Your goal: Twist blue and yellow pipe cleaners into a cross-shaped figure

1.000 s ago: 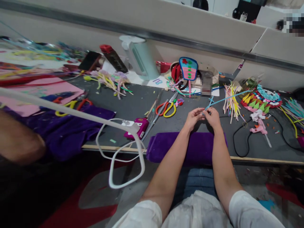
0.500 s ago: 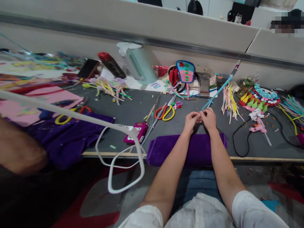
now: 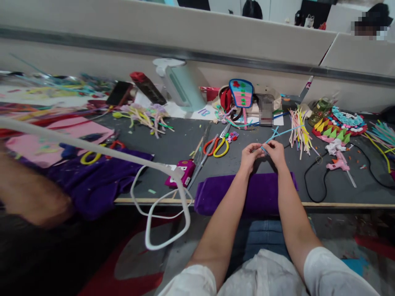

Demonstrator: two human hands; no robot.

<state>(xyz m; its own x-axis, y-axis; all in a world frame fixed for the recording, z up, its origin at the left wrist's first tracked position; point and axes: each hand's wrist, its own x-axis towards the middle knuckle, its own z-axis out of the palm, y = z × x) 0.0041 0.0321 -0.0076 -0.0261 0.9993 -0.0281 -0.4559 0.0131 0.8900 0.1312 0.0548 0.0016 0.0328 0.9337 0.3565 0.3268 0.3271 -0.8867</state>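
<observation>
My left hand [image 3: 251, 156] and my right hand [image 3: 276, 153] meet over the dark table, fingers pinched together. Between them they grip thin light-blue pipe cleaners [image 3: 281, 134], whose ends cross just beyond my fingertips. One long end reaches right, towards a bundle of pale pink and yellow pipe cleaners [image 3: 300, 135]. The exact point of grip is hidden by my fingers. Under my forearms lies a folded purple cloth [image 3: 222, 193]. Left of my hands are scissors [image 3: 220, 146] with an orange and a yellow handle.
A pink glue gun [image 3: 338, 162] with its black cord lies right, near a colourful flower-like craft piece [image 3: 345, 123]. A pale green kettle [image 3: 182, 86] stands behind. White tubing [image 3: 138, 160] loops in front at left. A co-worker's arm [image 3: 31, 189] rests at far left.
The long blue end has swung down from pointing up and away to lying out to the right. A shorter end now crosses it. Both hands stay together.
</observation>
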